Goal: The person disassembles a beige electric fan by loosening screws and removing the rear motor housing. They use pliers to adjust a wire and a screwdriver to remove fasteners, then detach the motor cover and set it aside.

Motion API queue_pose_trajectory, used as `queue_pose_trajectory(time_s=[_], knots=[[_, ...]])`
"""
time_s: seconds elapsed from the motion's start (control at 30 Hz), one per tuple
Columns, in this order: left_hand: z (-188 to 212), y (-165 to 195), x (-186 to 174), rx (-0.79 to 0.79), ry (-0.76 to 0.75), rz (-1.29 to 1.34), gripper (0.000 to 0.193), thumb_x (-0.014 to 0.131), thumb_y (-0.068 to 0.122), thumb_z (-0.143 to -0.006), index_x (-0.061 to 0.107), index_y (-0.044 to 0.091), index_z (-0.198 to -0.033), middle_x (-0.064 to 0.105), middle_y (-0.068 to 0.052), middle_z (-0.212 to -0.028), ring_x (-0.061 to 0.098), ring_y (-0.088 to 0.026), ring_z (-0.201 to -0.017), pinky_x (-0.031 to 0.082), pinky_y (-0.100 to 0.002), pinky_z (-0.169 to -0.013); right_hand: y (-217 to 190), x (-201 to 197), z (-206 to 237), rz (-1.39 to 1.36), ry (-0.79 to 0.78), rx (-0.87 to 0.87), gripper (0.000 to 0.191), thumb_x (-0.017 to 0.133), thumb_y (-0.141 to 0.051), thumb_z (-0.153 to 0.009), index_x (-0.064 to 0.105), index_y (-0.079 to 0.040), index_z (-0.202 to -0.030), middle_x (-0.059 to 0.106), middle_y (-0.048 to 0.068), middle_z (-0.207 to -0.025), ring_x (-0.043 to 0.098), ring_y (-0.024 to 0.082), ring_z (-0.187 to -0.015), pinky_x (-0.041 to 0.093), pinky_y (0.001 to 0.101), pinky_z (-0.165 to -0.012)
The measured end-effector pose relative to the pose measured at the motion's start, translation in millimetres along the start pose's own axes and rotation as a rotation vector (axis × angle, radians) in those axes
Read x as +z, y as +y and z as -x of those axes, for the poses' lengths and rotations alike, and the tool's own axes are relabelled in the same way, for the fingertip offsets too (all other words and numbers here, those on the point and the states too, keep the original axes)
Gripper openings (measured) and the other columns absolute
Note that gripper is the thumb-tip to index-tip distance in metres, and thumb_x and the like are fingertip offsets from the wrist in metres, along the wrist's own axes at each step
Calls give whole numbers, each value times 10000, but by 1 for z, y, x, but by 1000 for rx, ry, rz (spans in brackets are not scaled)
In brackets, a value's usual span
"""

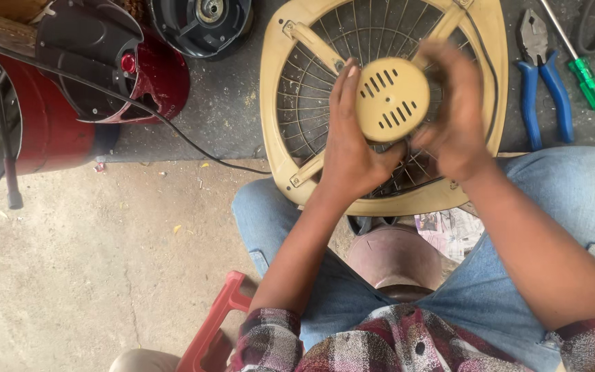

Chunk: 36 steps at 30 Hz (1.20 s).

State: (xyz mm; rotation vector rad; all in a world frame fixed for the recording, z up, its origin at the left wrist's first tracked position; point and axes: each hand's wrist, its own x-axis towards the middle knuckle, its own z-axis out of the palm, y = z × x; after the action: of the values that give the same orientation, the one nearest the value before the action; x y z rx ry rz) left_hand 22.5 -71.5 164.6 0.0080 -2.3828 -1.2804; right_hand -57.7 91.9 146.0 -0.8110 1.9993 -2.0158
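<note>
A cream-coloured box fan (273, 89) with a wire grille lies across my knees and the edge of a dark bench. At its centre sits a round cream motor cover (392, 100) with slotted vents. My left hand (349, 148) grips the cover from its left and lower side, fingers pointing up. My right hand (456, 114) holds the cover's right side and looks blurred. Both hands are closed around the same cover.
Blue-handled pliers (542, 76) and a green-handled screwdriver (587, 79) lie on the bench to the right. A red and black appliance (105, 69) and a black round part (201, 24) stand at the upper left, with a black cable (194, 148) trailing. A red stool (215, 324) is under me.
</note>
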Motion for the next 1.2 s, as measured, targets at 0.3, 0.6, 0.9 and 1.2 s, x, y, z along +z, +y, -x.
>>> queue_pose_trajectory(time_s=[0.3,0.6,0.9,1.2], knots=[[-14,38,14,-427,125,23,1211,977,299,-605,282,-56,-1531,446,-263,-1464,500,-397,-1388,427,-467,-1191,20,-21,-15,-213,-117,297,579,531,124,-991,471,-6,-1552,410,140,-1687,395,292,-1590,314,407,-1345],[2,26,26,-131,161,-159,1056,871,169,-674,313,-15,-1551,446,-242,-1457,460,-419,-1381,383,-494,-1190,22,-13,-9,-674,-116,310,883,338,193,-868,151,-33,-1701,126,167,-1815,106,278,-1706,170,408,-1403],[2,20,24,-93,144,-210,1041,864,225,-698,287,-31,-1526,436,-255,-1465,464,-426,-1343,392,-506,-1163,19,-8,-8,-603,-114,301,871,353,204,-878,159,-59,-1685,127,149,-1795,91,269,-1685,145,403,-1382],[1,22,18,-174,125,-160,1031,836,147,-672,288,-26,-1528,409,-275,-1458,491,-433,-1349,439,-505,-1174,19,0,-12,-295,-59,252,799,335,252,-884,274,-23,-1632,321,165,-1714,301,274,-1615,240,384,-1352]])
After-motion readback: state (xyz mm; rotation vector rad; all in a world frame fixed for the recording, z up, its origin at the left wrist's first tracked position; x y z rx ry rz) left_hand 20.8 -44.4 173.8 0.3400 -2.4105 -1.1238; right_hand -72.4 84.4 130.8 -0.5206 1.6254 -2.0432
